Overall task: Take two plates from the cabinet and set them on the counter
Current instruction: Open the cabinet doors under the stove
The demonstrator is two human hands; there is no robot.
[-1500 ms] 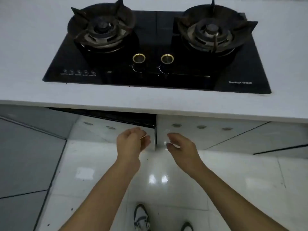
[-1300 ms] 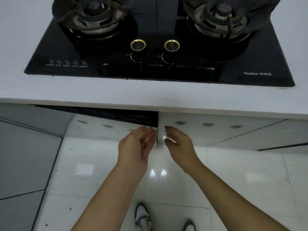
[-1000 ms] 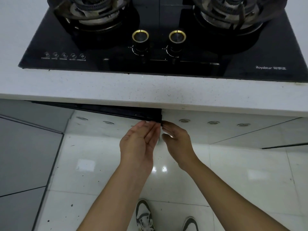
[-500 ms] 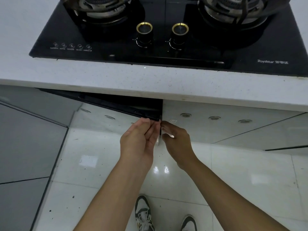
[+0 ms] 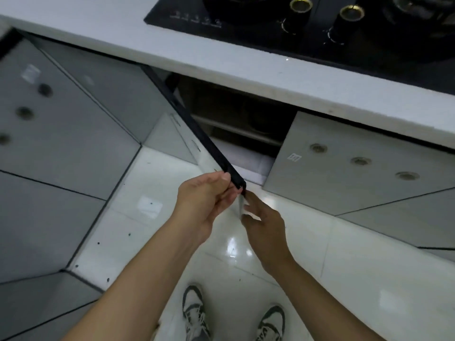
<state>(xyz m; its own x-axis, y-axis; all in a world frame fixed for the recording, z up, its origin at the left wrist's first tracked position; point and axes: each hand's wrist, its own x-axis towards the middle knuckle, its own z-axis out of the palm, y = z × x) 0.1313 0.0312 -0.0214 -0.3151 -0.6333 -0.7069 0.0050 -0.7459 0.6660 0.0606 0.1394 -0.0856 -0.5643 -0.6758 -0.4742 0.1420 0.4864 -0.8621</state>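
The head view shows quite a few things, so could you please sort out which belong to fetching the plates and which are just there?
Part of the job:
- left cabinet door, swung partly open
- left hand, gripping the door's edge
- right hand, at the same edge
- counter
- cabinet interior, dark; no plates discernible

Just there:
- stove
- right cabinet door, closed
- shoes

In the middle of the frame, the left hand (image 5: 206, 195) is pinching the black top edge of the open cabinet door (image 5: 204, 141). The right hand (image 5: 264, 222) is touching its free corner. Dark shelves are showing under the white counter (image 5: 221, 62).
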